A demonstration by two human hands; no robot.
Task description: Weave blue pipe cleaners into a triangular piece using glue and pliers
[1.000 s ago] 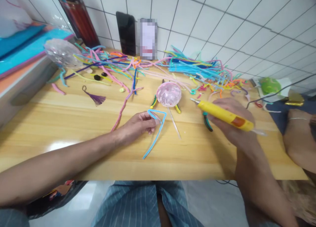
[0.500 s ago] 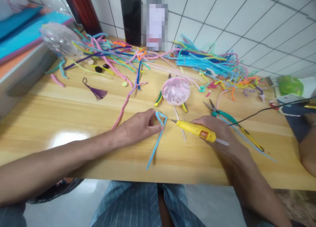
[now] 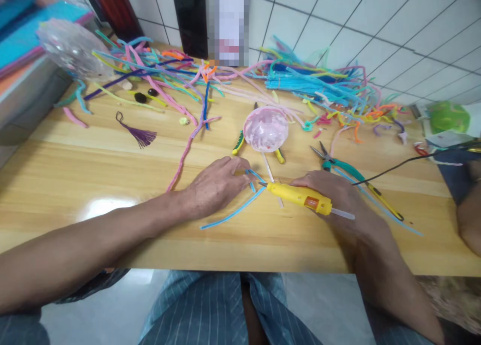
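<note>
My left hand (image 3: 216, 185) pinches the bent end of a light blue pipe cleaner (image 3: 233, 212) against the wooden table (image 3: 93, 175). My right hand (image 3: 334, 197) grips a yellow glue gun (image 3: 298, 196), and its metal tip touches the fold of the pipe cleaner just right of my left fingers. A clear glue stick pokes out of the gun's back end. Just beyond both hands sits a pink translucent ball (image 3: 265, 128) with a thin clear stick under it.
Loose pipe cleaners of many colours (image 3: 311, 89) cover the far side of the table. Teal-handled pliers (image 3: 347, 169) lie to the right, a purple tassel (image 3: 137, 132) to the left. A clear ball (image 3: 73, 49), a black phone (image 3: 190, 19) and a black cord (image 3: 406, 162) are nearby.
My right hand brought the glue gun down and left until its tip met the pipe cleaner. The pipe cleaner's loop was folded flatter and its tail swung left.
</note>
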